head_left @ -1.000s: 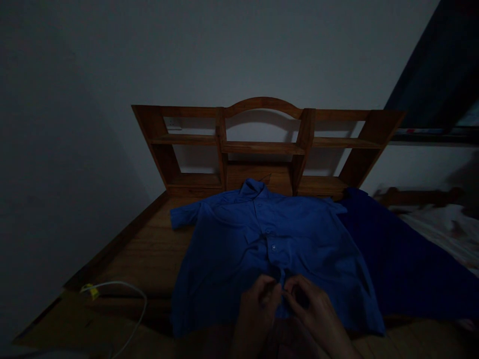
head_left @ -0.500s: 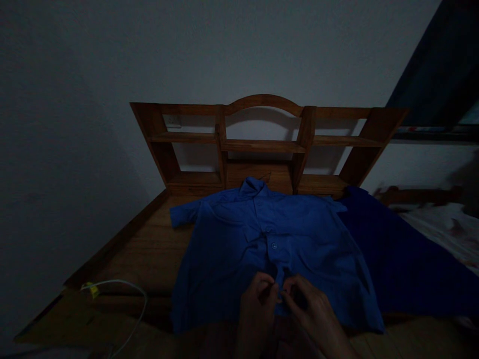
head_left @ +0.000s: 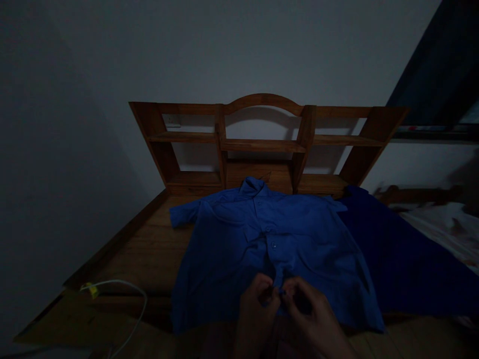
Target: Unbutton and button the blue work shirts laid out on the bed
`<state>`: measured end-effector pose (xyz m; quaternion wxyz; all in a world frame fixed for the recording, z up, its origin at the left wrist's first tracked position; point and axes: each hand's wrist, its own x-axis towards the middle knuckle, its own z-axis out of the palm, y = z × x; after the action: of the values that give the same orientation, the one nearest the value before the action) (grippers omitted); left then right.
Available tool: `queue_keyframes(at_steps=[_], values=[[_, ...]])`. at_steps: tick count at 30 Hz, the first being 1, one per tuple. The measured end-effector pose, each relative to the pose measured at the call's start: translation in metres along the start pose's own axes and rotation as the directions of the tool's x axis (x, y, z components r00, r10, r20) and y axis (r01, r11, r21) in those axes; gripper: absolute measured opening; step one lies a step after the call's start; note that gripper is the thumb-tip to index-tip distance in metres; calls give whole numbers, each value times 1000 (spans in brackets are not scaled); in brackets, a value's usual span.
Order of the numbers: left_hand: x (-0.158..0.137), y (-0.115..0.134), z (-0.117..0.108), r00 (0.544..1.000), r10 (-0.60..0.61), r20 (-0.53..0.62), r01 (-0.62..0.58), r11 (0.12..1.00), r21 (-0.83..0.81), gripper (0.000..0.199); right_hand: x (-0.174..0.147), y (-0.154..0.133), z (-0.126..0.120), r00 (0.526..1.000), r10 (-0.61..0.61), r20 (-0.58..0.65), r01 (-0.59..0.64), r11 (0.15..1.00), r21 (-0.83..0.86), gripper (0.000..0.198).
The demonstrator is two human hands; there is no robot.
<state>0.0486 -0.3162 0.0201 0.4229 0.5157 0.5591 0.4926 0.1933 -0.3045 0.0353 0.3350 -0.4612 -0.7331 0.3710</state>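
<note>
shirt point(head_left: 220, 254) lies spread on table point(head_left: 149, 244) | left hand point(head_left: 258, 306) and right hand point(head_left: 312, 311) pinch its front edge point(head_left: 279, 276), partly hiding it | shelf point(head_left: 262, 145) behind | dark cloth point(head_left: 404, 259) alongside, right | cable point(head_left: 116, 281) left, apart

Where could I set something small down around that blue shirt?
Bare wood shows on the wooden surface between the wall, the blue shirt and the white cable. The shelf boards behind look free too, though dim. Crowded: the front middle, where the left hand and right hand pinch the shirt, and rightward, under dark blue cloth.
</note>
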Motion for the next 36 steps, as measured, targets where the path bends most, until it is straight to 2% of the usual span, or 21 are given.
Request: queue_keyframes(at_steps=[8, 13, 22, 27, 33, 36], values=[[5, -4, -2, 998, -44, 42, 49, 990, -130, 2, 2, 8, 1, 999, 40, -24, -38, 997, 70, 17], [6, -6, -1, 992, -99, 82, 117, 957, -266, 21, 3, 8, 1, 999, 39, -37, -37, 998, 46, 15], [-3, 7, -1, 999, 37, -18, -38, 996, -79, 18, -3, 4, 0, 999, 21, -25, -22, 1000, -22, 18], [-9, 13, 1, 998, 57, -22, -57, 998, 16, 30, -6, -1, -5, 999, -8, -31, 6, 998, -57, 21], [-11, 16, 2, 999, 33, 14, -32, 999, -29, 32, -7, -4, -9, 998, -11, -65, 10, 1000, -29, 23], [-9, 11, -1, 1000, -11, 24, 13, 997, -71, 32, -5, -6, -10, 997, 75, -20, -73, 994, 85, 23]])
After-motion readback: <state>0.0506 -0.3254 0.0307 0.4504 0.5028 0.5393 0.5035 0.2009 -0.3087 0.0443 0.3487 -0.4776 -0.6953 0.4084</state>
